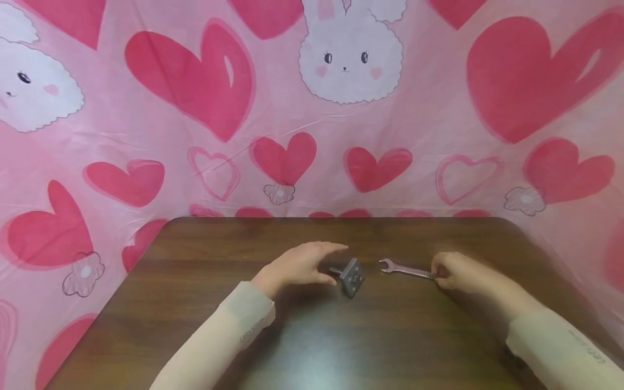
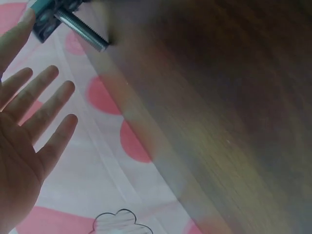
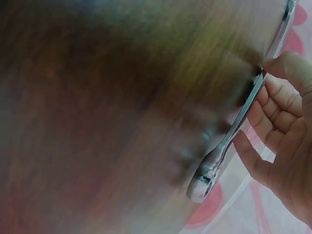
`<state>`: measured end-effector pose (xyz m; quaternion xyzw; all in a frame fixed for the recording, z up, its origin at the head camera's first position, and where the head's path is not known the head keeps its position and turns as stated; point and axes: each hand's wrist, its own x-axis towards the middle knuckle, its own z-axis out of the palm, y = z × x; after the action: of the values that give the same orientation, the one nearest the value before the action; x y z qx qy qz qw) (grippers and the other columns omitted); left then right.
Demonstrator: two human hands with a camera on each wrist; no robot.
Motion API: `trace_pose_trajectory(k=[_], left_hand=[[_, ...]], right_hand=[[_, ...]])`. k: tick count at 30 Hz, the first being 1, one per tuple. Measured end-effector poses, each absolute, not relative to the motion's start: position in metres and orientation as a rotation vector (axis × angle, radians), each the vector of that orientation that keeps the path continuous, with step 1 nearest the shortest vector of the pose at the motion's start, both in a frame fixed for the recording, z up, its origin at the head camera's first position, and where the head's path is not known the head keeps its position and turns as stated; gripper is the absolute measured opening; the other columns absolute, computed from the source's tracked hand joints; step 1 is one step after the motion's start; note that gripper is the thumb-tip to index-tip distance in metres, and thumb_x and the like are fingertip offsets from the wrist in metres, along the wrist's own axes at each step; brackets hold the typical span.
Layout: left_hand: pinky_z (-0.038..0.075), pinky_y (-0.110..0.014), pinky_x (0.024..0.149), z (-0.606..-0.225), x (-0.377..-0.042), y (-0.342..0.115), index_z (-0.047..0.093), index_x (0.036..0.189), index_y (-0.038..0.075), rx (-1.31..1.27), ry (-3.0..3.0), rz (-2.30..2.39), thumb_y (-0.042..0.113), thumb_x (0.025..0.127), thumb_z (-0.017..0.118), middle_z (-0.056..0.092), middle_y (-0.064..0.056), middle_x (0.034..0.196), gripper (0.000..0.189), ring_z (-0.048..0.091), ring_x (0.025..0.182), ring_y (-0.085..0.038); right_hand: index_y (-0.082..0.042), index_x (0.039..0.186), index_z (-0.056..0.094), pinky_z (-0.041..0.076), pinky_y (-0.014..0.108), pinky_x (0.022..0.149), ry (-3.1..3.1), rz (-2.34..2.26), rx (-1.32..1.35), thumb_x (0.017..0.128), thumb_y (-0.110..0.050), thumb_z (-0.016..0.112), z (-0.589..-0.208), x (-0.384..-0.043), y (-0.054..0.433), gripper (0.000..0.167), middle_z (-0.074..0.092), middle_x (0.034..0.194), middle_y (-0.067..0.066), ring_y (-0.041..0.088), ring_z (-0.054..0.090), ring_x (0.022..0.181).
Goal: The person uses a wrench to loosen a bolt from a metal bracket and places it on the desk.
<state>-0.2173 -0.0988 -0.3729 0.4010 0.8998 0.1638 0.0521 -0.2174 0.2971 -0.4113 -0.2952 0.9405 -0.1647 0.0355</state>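
Wrench [image 1: 409, 270]: in right hand [image 1: 454, 270], pinched by its fingers; forked head aimed toward left hand [image 1: 301, 264].
Wrench handling: likely light, rigid, slick; best held mid-shank.
Block [image 1: 353, 279]: between the hands, just beside left hand's spread fingers; thumb contact unclear.
Block handling: probably dense, stiff, hard to damage; hold by edges or bolt [image 2: 82, 30].
Materials: wrench slim, shiny metal; block gray, squarish, bumpy face; bolt threaded, cylindrical.
Bench [image 1: 341, 336]: brown wood grain, glossy, beneath both hands.
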Motion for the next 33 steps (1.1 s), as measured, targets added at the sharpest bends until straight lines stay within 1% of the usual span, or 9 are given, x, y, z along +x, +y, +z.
trace_pose_trajectory(k=[4, 9, 14, 19, 22, 25, 30, 31, 33], left_hand=[[0.043, -0.037, 0.114, -0.373, -0.219, -0.094, 0.045, 0.149, 0.015, 1.236, 2.691, 0.535, 0.035, 0.081, 0.082, 0.054, -0.001, 0.147, 0.08, 0.053, 0.133, -0.017], [0.049, -0.034, 0.107, -0.375, -0.221, -0.083, 0.044, 0.149, 0.013, 1.247, 2.585, 0.624, 0.03, 0.08, 0.084, 0.062, -0.003, 0.137, 0.081, 0.062, 0.119, -0.016], [0.053, -0.027, 0.099, -0.377, -0.222, -0.074, 0.042, 0.15, 0.013, 1.232, 2.517, 0.651, 0.027, 0.081, 0.083, 0.068, -0.002, 0.127, 0.081, 0.065, 0.107, -0.009], [0.053, -0.025, 0.097, -0.38, -0.225, -0.07, 0.041, 0.15, 0.014, 1.172, 2.491, 0.656, 0.024, 0.081, 0.083, 0.068, -0.003, 0.126, 0.082, 0.064, 0.106, -0.008], [0.054, -0.026, 0.097, -0.38, -0.226, -0.068, 0.04, 0.152, 0.018, 1.116, 2.469, 0.672, 0.023, 0.081, 0.083, 0.065, -0.001, 0.129, 0.083, 0.063, 0.108, -0.01], [0.054, -0.025, 0.095, -0.38, -0.226, -0.066, 0.039, 0.152, 0.021, 1.101, 2.464, 0.641, 0.023, 0.081, 0.084, 0.064, -0.001, 0.129, 0.084, 0.06, 0.106, -0.01], [0.052, -0.022, 0.09, -0.381, -0.228, -0.063, 0.044, 0.147, 0.018, 1.113, 2.447, 0.621, 0.02, 0.08, 0.084, 0.066, -0.002, 0.123, 0.078, 0.06, 0.101, -0.01], [0.052, -0.022, 0.09, -0.382, -0.228, -0.063, 0.045, 0.146, 0.018, 1.105, 2.437, 0.629, 0.019, 0.08, 0.084, 0.066, -0.003, 0.123, 0.077, 0.06, 0.101, -0.01], [0.052, -0.022, 0.089, -0.383, -0.227, -0.064, 0.046, 0.144, 0.018, 1.084, 2.425, 0.645, 0.017, 0.08, 0.084, 0.066, -0.003, 0.123, 0.075, 0.059, 0.101, -0.011]], right_hand=[[-0.012, 0.082, 0.06, 0.043, 0.022, 0.058, 2.884, -0.475, -0.899, 0.074, -0.008, 0.078, -0.41, -0.217, 0.297, 0.021, 0.054, 0.077, -0.007, 0.002, 0.045, 0.069], [-0.014, 0.083, 0.06, 0.039, 0.021, 0.056, 2.903, -0.435, -0.858, 0.073, -0.008, 0.078, -0.408, -0.219, 0.299, 0.021, 0.052, 0.072, -0.009, 0.003, 0.042, 0.065], [-0.014, 0.084, 0.059, 0.038, 0.021, 0.056, 2.876, -0.484, -0.86, 0.074, -0.008, 0.077, -0.405, -0.217, 0.299, 0.021, 0.05, 0.072, -0.008, 0.003, 0.042, 0.066], [-0.014, 0.086, 0.058, 0.039, 0.021, 0.055, 2.816, -0.624, -0.886, 0.076, -0.004, 0.075, -0.407, -0.217, 0.3, 0.022, 0.05, 0.073, -0.009, 0.001, 0.042, 0.066], [-0.013, 0.088, 0.058, 0.041, 0.021, 0.056, 2.768, -0.716, -0.925, 0.077, -0.002, 0.074, -0.409, -0.218, 0.303, 0.021, 0.052, 0.074, -0.01, -0.001, 0.044, 0.067], [-0.013, 0.091, 0.063, 0.044, 0.021, 0.06, 2.714, -0.796, -0.987, 0.079, -0.002, 0.073, -0.411, -0.219, 0.306, 0.019, 0.056, 0.077, -0.012, -0.003, 0.047, 0.071], [-0.01, 0.095, 0.07, 0.047, 0.021, 0.064, 2.649, -0.884, -1.038, 0.082, -0.001, 0.071, -0.414, -0.219, 0.307, 0.016, 0.063, 0.082, -0.012, -0.005, 0.049, 0.076], [-0.009, 0.096, 0.07, 0.047, 0.021, 0.064, 2.641, -0.897, -1.033, 0.083, -0.001, 0.071, -0.415, -0.219, 0.307, 0.015, 0.064, 0.082, -0.011, -0.005, 0.05, 0.075], [-0.006, 0.098, 0.07, 0.05, 0.022, 0.059, 2.601, -0.934, -0.988, 0.085, -0.001, 0.069, -0.415, -0.218, 0.305, 0.014, 0.064, 0.08, -0.009, -0.004, 0.052, 0.069]])
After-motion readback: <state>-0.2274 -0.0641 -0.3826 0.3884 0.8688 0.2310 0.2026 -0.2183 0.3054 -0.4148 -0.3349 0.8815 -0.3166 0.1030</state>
